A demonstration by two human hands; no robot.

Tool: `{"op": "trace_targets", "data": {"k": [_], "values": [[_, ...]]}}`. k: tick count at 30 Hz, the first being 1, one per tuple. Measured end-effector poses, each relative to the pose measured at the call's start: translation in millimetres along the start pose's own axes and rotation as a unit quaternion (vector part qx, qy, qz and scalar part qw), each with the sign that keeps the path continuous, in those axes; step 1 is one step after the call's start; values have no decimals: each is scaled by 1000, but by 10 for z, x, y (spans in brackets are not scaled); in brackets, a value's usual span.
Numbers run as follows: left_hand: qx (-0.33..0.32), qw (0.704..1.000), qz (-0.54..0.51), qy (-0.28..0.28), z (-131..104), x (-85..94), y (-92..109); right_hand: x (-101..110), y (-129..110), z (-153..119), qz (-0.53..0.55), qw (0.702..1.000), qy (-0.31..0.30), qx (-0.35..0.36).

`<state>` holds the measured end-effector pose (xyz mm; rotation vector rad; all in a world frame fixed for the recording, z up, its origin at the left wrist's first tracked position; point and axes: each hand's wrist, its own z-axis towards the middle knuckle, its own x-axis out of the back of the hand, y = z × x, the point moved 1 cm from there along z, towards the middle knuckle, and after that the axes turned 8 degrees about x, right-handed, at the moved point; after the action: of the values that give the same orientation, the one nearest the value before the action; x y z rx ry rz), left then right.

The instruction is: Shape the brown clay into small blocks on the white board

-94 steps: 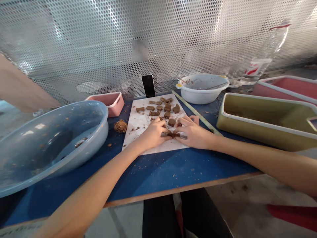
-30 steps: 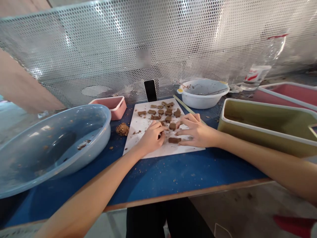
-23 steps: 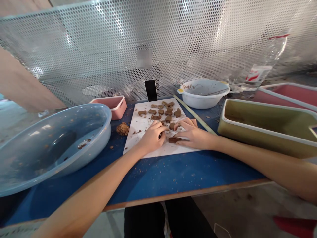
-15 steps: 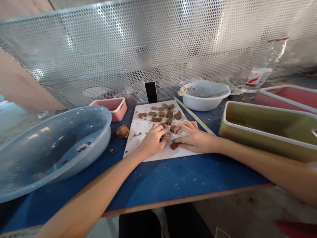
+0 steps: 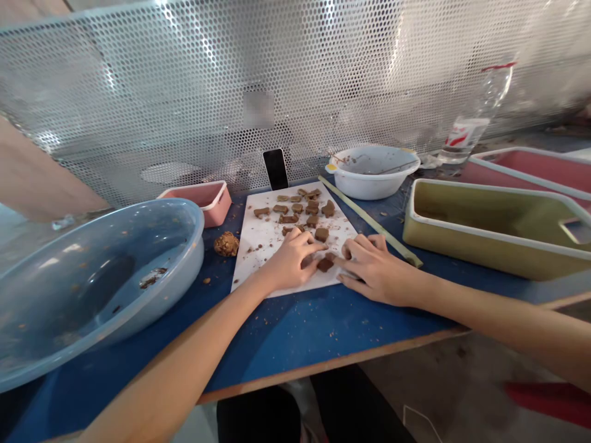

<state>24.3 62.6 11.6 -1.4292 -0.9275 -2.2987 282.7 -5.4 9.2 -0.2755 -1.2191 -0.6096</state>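
Note:
A dark brown clay piece (image 5: 325, 263) lies on the white board (image 5: 252, 264), between my two hands. My left hand (image 5: 295, 261) is curled at the piece's left side, thumb and forefinger closed about its edge. From the right, my right hand (image 5: 376, 271) reaches over the board's edge with its fingers apart and bent, the forefinger tip by the piece. Just beyond sits a squarish clay piece (image 5: 322, 234). Farther back several small shaped clay pieces (image 5: 289, 218) and crumbs are spread over the board. A rough clay lump (image 5: 226, 244) rests on the blue table left of the board.
A large blue basin (image 5: 184, 271) stands left, with a pink container (image 5: 220, 206) behind it. A phone (image 5: 276, 169) leans at the back. To the right are a pale stick (image 5: 369, 219), a white basin (image 5: 376, 184), a green container (image 5: 462, 243), another pink container (image 5: 508, 175) and a bottle (image 5: 466, 132).
My right hand has drawn back to the right, off the clay piece, which now shows more fully. My left thumb and forefinger have moved right to the piece. The view has shifted slightly.

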Motion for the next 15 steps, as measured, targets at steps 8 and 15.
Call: {"op": "trace_targets", "data": {"k": [8, 15], "values": [[-21, 999, -5, -38, 44, 3, -38, -50, 0, 37, 11, 999, 1, 51], [-10, 999, -11, -41, 63, -9, -82, -37, -22, 46, 39, 999, 19, 22]]}}
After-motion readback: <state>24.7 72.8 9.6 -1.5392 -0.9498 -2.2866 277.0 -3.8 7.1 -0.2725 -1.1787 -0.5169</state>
